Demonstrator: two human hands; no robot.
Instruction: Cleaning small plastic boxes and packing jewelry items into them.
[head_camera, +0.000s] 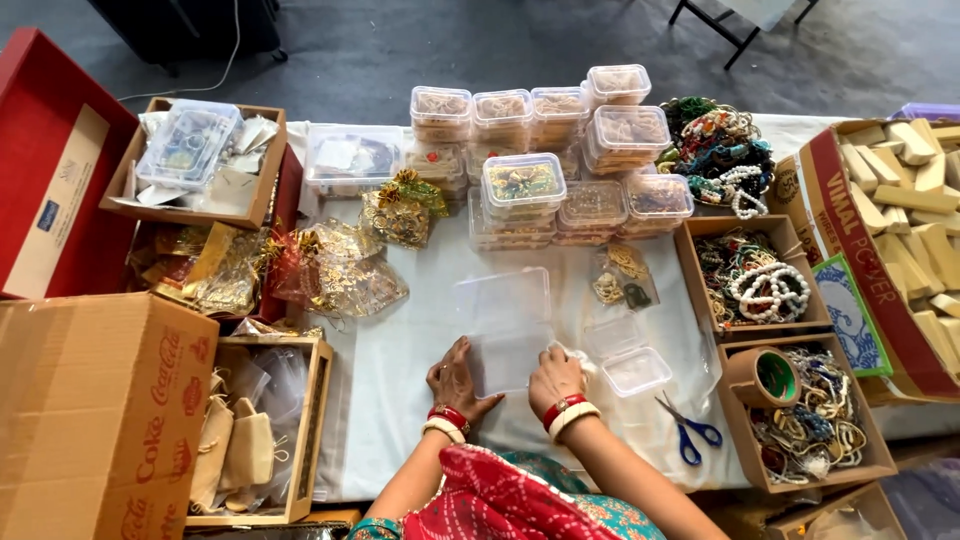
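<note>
My left hand (456, 382) lies flat on the white tablecloth (400, 370), its fingers touching the near left corner of a clear flat plastic lid (505, 325). My right hand (555, 380) is closed over a small white cloth or tissue at the lid's near right corner. Both wrists wear red and white bangles. A small clear plastic box (636, 370) stands open just right of my right hand, beside its lid (613, 335).
Stacked clear boxes of jewellery (545, 150) line the far side. Gold pouches (330, 265) lie left. Trays of beads and bangles (765, 280) and a tape roll (765, 377) sit right. Blue scissors (690, 430) lie near the edge. Cardboard boxes (90, 400) stand left.
</note>
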